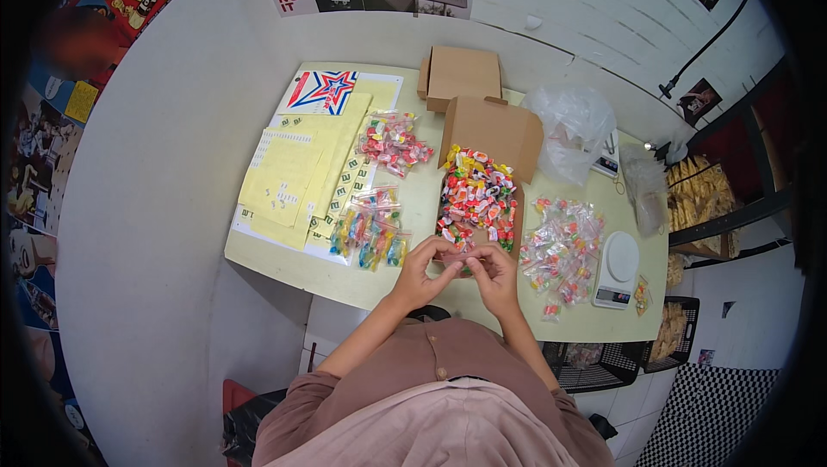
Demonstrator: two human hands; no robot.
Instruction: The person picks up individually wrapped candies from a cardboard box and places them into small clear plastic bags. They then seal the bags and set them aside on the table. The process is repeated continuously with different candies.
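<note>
My left hand (426, 268) and my right hand (493, 271) meet at the table's front, pinching the top edge of a small clear zip bag (461, 259) between thumbs and fingers. Some coloured candy shows through the bag below my fingers; my hands hide much of it. Just beyond them stands an open cardboard box (519, 215), its lid (494, 131) tilted back. Wrapped candies (478, 192) in red, white, yellow and orange fill much of it. To the right lies a heap of small clear bags with candies (565, 244).
Left are bagged red-and-white candies (394, 144), bagged blue and yellow candies (371, 234) and yellow paper sheets (278, 173). A white kitchen scale (617, 270) stands right. Behind are a closed cardboard box (464, 76) and a clear plastic bag (572, 131). Black baskets (597, 370) sit below the table's right edge.
</note>
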